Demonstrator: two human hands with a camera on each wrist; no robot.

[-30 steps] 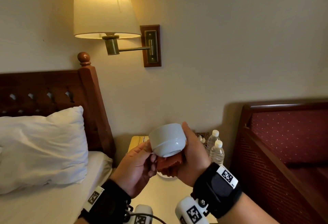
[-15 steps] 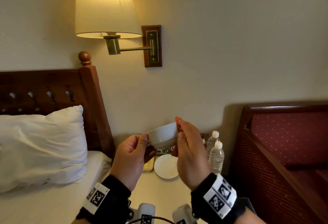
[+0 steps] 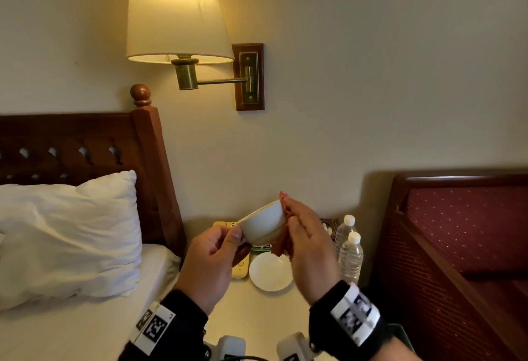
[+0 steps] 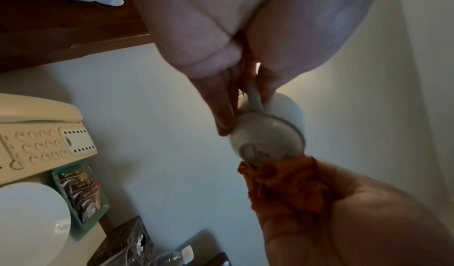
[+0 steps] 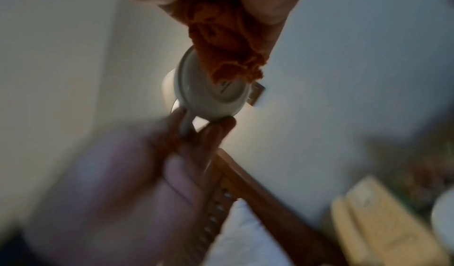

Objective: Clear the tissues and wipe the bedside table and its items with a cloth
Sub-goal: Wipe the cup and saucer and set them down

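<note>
Compared with a second ago, the white teacup [image 3: 264,225] has turned from mouth-down, foot toward the camera, to tilted with its rim up and toward the left; against half a second ago it sits at nearly the same spot, a little more tilted. It is held in the air above the bedside table [image 3: 258,312], over the white saucer [image 3: 271,272]. The left hand [image 3: 210,267] pinches the cup's handle [image 4: 254,97] between thumb and curled fingers, as the left wrist view shows. The right hand [image 3: 310,249] stands just right of the cup with its fingers fairly straight, pressing the bunched orange cloth [image 4: 282,181] against the cup's wall and foot ring; the cloth is gripped in that palm, and a tip of it shows above the fingertips in the head view. On the table behind stand a cream telephone [image 4: 36,134], a green tray of sachets [image 4: 82,190], a dark tissue box [image 4: 125,243] and two water bottles [image 3: 350,255].
</note>
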